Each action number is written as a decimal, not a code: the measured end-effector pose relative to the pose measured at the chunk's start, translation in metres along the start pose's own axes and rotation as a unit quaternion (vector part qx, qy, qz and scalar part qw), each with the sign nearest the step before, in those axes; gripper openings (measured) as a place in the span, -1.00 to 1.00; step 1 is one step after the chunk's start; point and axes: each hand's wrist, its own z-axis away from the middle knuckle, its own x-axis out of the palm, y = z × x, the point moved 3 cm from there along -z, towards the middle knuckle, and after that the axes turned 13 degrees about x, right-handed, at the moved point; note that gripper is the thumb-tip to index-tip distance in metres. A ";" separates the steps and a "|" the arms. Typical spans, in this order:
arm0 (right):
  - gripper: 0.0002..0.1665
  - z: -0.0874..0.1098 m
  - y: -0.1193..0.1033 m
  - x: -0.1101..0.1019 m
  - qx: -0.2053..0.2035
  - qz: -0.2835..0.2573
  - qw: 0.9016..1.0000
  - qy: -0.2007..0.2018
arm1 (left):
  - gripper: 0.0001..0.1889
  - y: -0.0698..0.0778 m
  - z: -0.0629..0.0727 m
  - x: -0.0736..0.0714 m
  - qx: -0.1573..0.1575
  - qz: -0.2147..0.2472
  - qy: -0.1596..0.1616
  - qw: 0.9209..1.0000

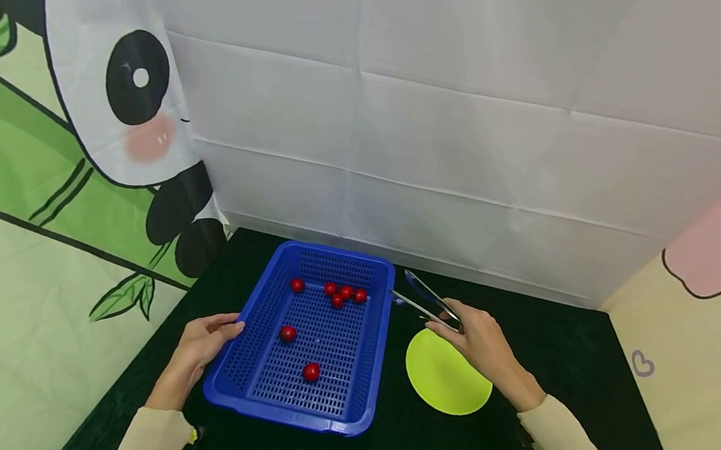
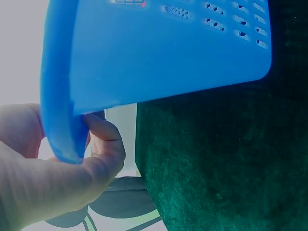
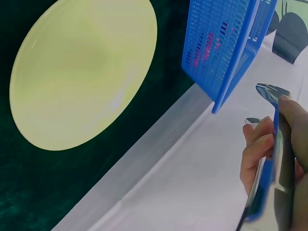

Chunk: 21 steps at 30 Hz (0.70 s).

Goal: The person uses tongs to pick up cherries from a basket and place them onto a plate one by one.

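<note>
My left hand (image 1: pixel 197 345) grips the left rim of a blue perforated plastic basket (image 1: pixel 380 355). In the left wrist view the fingers curl around the rim of the basket (image 2: pixel 168 62). Several small red cherry tomatoes (image 1: pixel 311 371) lie inside; most cluster near the far end, and others sit apart nearer the front. Metal tongs (image 1: pixel 433 298) are held in my right hand (image 1: pixel 478 339), their arms spread and their tips by the basket's right rim, with nothing between them. Below that hand is a yellow-green plate (image 1: pixel 446 380), also large in the right wrist view.
Dark green cloth (image 1: pixel 565 386) covers the table, and a white sheet (image 1: pixel 445 139) hangs behind its far edge. A panda-print cloth (image 1: pixel 105 131) stands on the left, and a printed cream and pink cloth (image 1: pixel 704 341) on the right.
</note>
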 end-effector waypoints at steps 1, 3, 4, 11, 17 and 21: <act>-0.49 -0.001 -0.002 0.002 -0.002 -0.001 1.000 -0.003 | -0.40 0.000 0.000 0.000 -0.001 0.000 0.000 1.000; -0.49 -0.002 -0.006 0.004 -0.005 -0.004 1.000 -0.011 | -0.40 0.000 0.000 0.000 -0.002 -0.002 -0.001 1.000; -0.48 -0.003 -0.007 0.006 -0.005 -0.003 1.000 -0.014 | -0.40 0.001 -0.001 0.000 -0.002 -0.002 -0.001 1.000; -0.39 -0.005 -0.020 0.016 0.004 -0.009 0.999 -0.051 | -0.41 0.001 -0.001 0.000 -0.002 -0.004 -0.003 1.000; -0.45 -0.007 -0.031 0.025 -0.005 -0.015 0.997 -0.070 | -0.42 0.002 0.001 0.000 0.001 -0.004 -0.003 1.000; -0.50 -0.009 -0.037 0.031 -0.020 -0.008 0.997 -0.080 | -0.41 0.002 0.001 0.000 0.002 -0.005 -0.002 1.000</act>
